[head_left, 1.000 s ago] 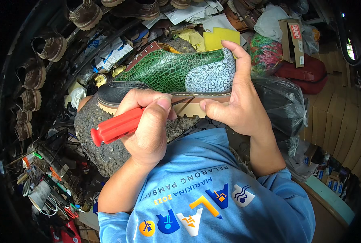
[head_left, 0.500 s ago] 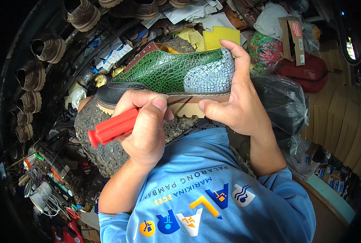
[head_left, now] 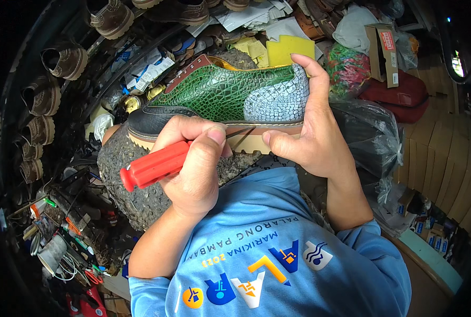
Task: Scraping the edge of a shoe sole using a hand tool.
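Observation:
A shoe (head_left: 209, 100) lies on its length before me, toe to the left, with green scale-textured leather, a pale blue cracked-pattern heel, a black toe and a thick tan and brown sole. My left hand (head_left: 196, 164) is closed around a red-handled awl (head_left: 159, 165). The awl's thin dark shaft points right, and its tip meets the stitched seam just above the sole. My right hand (head_left: 320, 127) grips the shoe's heel end, fingers around the back and thumb against the sole's side near the tip. Its other fingers are mostly hidden behind the heel.
A rough dark stone-like block (head_left: 135, 182) sits under the shoe. Several brown shoes (head_left: 64, 61) line the left side. Yellow foam pieces (head_left: 290, 50) and papers lie beyond. To the right are a black plastic bag (head_left: 367, 137), a red bag (head_left: 399, 98) and stacked cardboard (head_left: 439, 158).
The awl and my left hand have shifted slightly to the right along the sole's seam. Shoe and right hand sit a touch further right; both grips are the same.

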